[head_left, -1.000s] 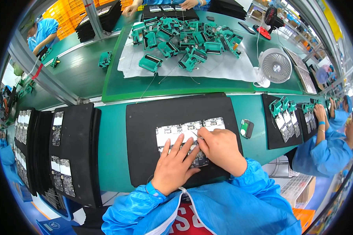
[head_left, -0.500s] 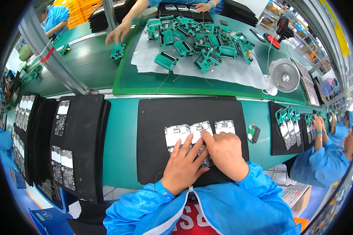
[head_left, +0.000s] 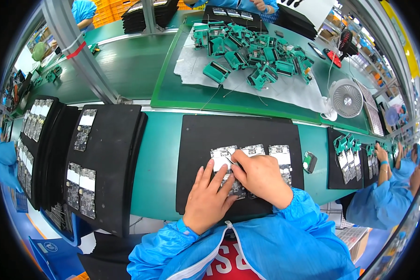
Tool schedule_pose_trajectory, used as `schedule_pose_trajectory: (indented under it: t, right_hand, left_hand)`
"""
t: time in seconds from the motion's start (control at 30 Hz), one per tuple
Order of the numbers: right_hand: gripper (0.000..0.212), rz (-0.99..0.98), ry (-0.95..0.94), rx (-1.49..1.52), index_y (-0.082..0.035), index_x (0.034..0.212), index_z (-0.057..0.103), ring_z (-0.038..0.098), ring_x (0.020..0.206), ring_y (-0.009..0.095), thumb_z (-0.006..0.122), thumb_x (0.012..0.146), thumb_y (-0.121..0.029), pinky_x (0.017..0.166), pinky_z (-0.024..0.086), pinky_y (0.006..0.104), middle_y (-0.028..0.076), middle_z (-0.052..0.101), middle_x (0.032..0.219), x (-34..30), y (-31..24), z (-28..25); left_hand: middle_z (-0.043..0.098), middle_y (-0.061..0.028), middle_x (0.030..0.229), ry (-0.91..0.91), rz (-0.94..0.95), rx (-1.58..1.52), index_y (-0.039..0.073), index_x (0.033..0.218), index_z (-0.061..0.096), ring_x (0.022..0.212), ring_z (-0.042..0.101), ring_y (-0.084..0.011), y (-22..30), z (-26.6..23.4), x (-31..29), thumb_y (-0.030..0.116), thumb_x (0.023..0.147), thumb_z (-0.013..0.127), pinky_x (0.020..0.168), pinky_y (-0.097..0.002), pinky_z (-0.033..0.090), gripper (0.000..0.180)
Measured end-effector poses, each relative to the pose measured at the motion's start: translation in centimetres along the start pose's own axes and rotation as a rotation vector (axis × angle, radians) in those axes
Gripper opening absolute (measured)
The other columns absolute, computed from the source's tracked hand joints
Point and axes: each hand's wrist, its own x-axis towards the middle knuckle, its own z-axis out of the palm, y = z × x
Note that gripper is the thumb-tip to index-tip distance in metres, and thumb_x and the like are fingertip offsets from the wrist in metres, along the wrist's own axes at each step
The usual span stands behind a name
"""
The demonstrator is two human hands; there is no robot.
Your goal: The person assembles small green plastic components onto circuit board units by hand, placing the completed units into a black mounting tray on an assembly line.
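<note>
Lying spread open and gripping nothing, your left grip [head_left: 209, 198] is laying its fingers over the leftmost circuit board [head_left: 223, 152], whose long axis is running away from you. Your right grip [head_left: 266, 179] is pinching thumb and forefinger together, seemingly on a slim tool [head_left: 229, 158], and is sitting nearer the board's far end, which is lying just left of those fingertips on the black mat [head_left: 238, 128].

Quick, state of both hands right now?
Left hand: open, spread over a circuit board.
Right hand: closed, pinching what looks like a thin tool.
</note>
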Motion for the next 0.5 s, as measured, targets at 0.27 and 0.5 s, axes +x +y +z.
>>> schedule_pose_trajectory:
  t: [0.27,0.5]
  right_hand:
    - [0.016,0.021,-0.013,0.011,-0.013,0.102,0.063,0.067,0.059,0.033,0.067,0.093,-0.025,0.054,0.051,0.0456,0.012,0.066,0.064,0.1,-0.6,0.25]
    - [0.018,-0.023,-0.009,-0.004,-0.012,0.111,0.064,0.069,0.06,0.033,0.065,0.096,-0.023,0.054,0.053,0.0438,0.012,0.068,0.066,-0.21,-0.73,0.24]
  left_hand:
    - [0.054,-0.0151,0.145,-0.003,-0.011,-0.028,0.011,0.133,0.066,0.143,0.039,-0.0445,-0.2,0.02,-0.09,0.032,0.086,0.078,0.117,-0.0591,0.033,0.052]
    - [0.054,-0.0161,0.144,0.001,-0.001,-0.018,0.01,0.133,0.065,0.141,0.041,-0.0453,-0.05,-0.16,-0.06,0.032,0.086,0.077,0.114,-0.0598,0.035,0.053]
